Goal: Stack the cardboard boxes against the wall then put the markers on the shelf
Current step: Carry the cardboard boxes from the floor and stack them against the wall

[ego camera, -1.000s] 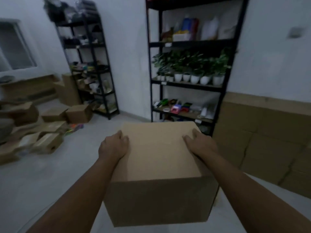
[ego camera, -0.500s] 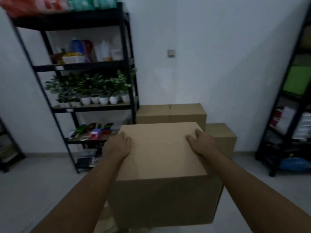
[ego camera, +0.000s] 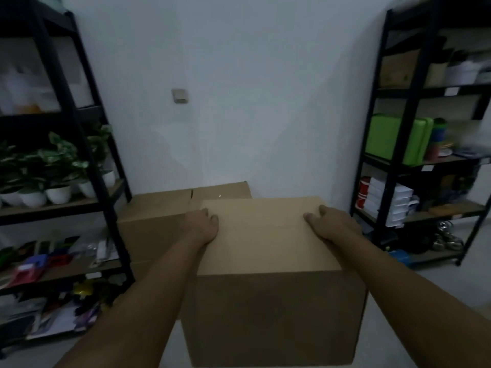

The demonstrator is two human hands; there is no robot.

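Two hands carry one box [ego camera: 268, 282] in front of the body, held up off the floor. Left hand [ego camera: 203, 225] grips its top left edge, fingers curled onto the lid; right hand [ego camera: 330, 225] grips the top right edge likewise. Hands well apart, one per side. Behind the box, a second carton [ego camera: 159, 208] sits against the white wall [ego camera: 239, 102] (top flaps closed). Black rack [ego camera: 87, 160] at left holds potted plants [ego camera: 50, 168] and, lower, mixed colourful items, too blurred to name. Right rack [ego camera: 396, 144] holds a green case [ego camera: 396, 139]. Dim light.
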